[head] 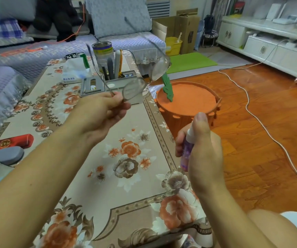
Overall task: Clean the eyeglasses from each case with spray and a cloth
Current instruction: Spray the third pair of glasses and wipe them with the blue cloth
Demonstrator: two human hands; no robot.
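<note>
Orange stool [188, 102] beyond, left hand [106, 111] pinching eyeglasses [144, 77], right hand [201, 145] gripping spray bottle [186, 154]

The person's left arm reaches forward from the lower left, bare to the wrist, and the left hand [106, 108] is raised with its fingers curled and its thumb and fingertips pinching together. The right forearm comes up from the lower right, and the right hand [200, 151] stands upright, fingers wrapped inward in a grip. Its thumb [200, 122] points up and rests on top; the two hands are well apart.
</note>
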